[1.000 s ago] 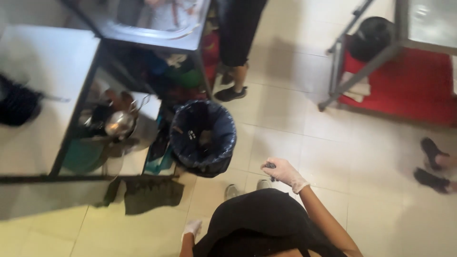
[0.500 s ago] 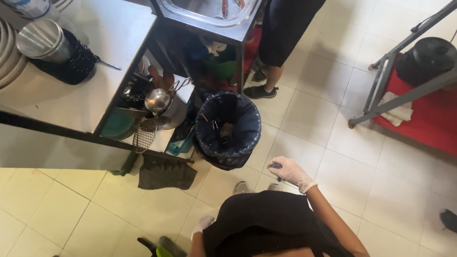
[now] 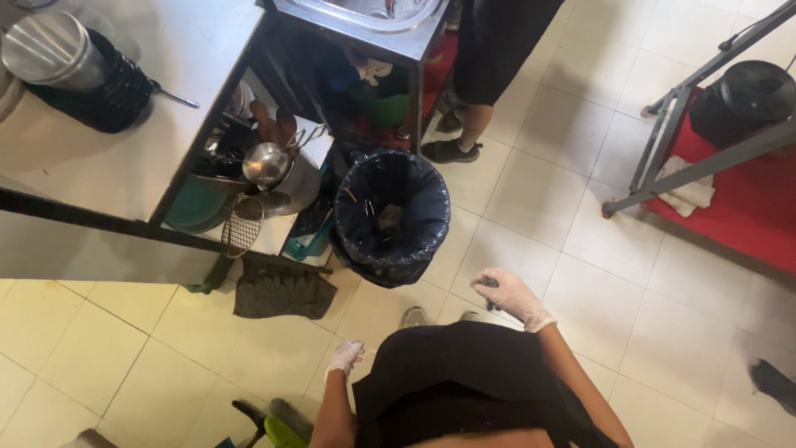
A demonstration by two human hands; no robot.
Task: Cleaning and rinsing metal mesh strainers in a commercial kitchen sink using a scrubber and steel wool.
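I look straight down at my black clothing and the tiled floor. My right hand [image 3: 510, 296], in a thin white glove, is raised in front of me with the fingers curled around something small and dark. It hangs a little right of a waste bin [image 3: 391, 216] lined with a black bag. My left hand [image 3: 344, 357], also gloved, hangs low at my side with loose fingers and holds nothing. A dark cloth [image 3: 274, 290] lies on the floor left of the bin.
A steel counter [image 3: 149, 108] stands at the left, with a metal pot [image 3: 50, 50] on top and utensils [image 3: 269, 170] on its lower shelf. Another person's legs [image 3: 473, 108] stand by a sink [image 3: 365, 17]. A metal rack [image 3: 705, 158] over a red mat [image 3: 746, 216] is at the right.
The view has shifted so the counter and bin sit further right and lower. My right hand stays raised near the bin and my left hand has come more into view.
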